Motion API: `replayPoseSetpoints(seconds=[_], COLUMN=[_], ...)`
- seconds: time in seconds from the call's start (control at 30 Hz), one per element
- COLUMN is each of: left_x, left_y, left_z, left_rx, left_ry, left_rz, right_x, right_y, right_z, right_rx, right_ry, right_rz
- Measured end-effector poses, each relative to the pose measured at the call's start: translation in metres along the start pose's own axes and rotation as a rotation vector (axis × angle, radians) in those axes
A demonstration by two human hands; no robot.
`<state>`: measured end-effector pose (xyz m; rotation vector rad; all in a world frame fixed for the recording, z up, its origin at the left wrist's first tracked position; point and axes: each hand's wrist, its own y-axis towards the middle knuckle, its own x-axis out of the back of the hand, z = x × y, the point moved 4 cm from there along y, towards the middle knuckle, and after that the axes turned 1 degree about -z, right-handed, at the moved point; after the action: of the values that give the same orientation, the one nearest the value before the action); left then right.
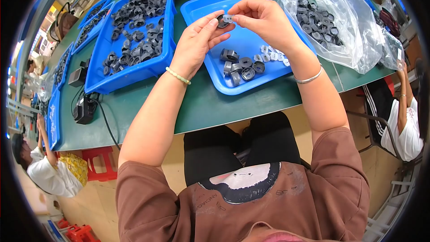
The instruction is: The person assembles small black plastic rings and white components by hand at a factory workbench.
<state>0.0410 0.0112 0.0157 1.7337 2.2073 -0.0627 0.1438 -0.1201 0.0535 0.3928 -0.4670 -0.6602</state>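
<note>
Above a shallow blue tray (230, 88), my two hands meet. My left hand (200, 38) pinches a dark grey round plastic part (221, 21) between thumb and fingers. Thumb and index finger of my right hand (264, 21) close on a small whitish plastic piece (228, 19), which touches or sits against the grey part. Below them in the tray lie several loose dark grey round parts (247, 73) and, to their right, a group of small white pieces (270, 54).
Left of the tray stands a deeper blue bin (99, 80) full of grey parts. A clear plastic bag (358, 40) with grey parts lies at the right. A black device with a cable (85, 109) sits near the table's left edge. Co-workers sit at both sides.
</note>
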Motion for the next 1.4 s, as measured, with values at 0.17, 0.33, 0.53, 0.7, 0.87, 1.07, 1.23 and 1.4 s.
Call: replayPoseSetpoints(seconds=[0.17, 0.33, 0.53, 0.7, 0.87, 1.07, 1.23, 1.4], left_x=[0.001, -0.002, -0.007, -0.007, -0.011, -0.007, -0.002, -0.012], left_y=[0.002, 0.001, -0.002, -0.003, -0.003, -0.003, -0.001, -0.003], left_z=[0.005, 0.005, 0.003, 0.002, 0.002, 0.003, 0.002, 0.003], left_rx=[-0.022, -0.035, -0.034, -0.037, -0.073, -0.074, -0.079, -0.125], left_ry=[0.018, 0.074, 0.152, 0.140, 0.180, 0.112, 0.106, 0.105], left_rz=[0.020, 0.033, 0.049, 0.015, -0.005, -0.061, -0.078, -0.089], right_x=[-0.003, -0.005, -0.002, -0.004, -0.004, -0.006, -0.008, -0.006], right_y=[-0.003, -0.002, -0.001, -0.001, 0.000, 0.000, 0.000, 0.000], right_z=[0.007, 0.006, 0.002, 0.002, -0.010, -0.007, -0.002, -0.006], right_rx=[0.013, 0.018, 0.023, -0.022, -0.167, -0.139, -0.097, -0.083], right_ry=[-0.159, -0.229, -0.135, -0.271, -0.144, 0.068, 0.057, 0.041], right_rz=[-0.019, -0.022, -0.030, -0.087, 0.014, 0.086, 0.073, 0.080])
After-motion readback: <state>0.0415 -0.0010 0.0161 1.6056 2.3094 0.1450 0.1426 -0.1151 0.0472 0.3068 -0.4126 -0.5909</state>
